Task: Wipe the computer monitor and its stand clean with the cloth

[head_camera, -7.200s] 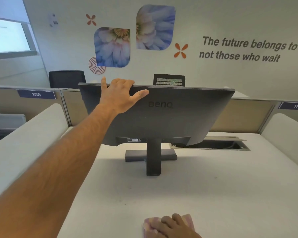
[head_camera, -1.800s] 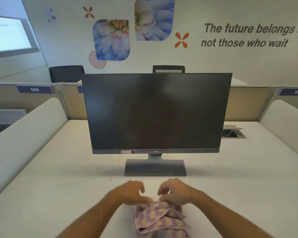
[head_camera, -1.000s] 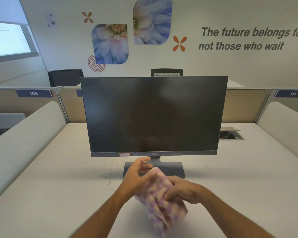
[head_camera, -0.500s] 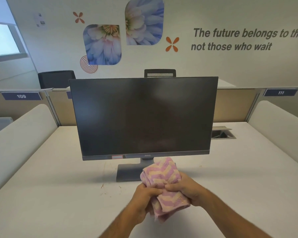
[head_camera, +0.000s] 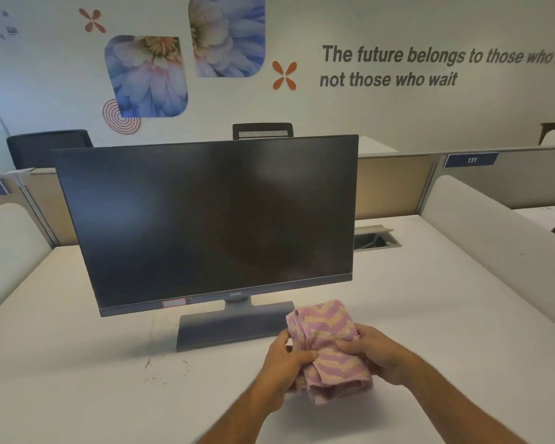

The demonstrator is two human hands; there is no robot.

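Note:
A dark computer monitor [head_camera: 212, 219] faces me on the white desk, its screen off. Its grey stand base [head_camera: 228, 328] rests flat below the screen. In front of the base's right end I hold a bunched pink and cream striped cloth [head_camera: 329, 350] above the desk. My left hand [head_camera: 285, 366] grips the cloth's left side and my right hand [head_camera: 372, 354] grips its right side. The cloth's upper fold hides the base's right corner.
The white desk [head_camera: 430, 315] has an open cable hatch [head_camera: 374, 240] behind the monitor's right edge. Padded white dividers [head_camera: 494, 238] flank both sides. Small brown specks [head_camera: 148, 363] lie left of the base. Office chairs [head_camera: 263, 131] stand beyond the rear partition.
Both hands lifted the cloth off the desk and bunched it together. The view has shifted, so the monitor now sits left of centre and looks slightly tilted.

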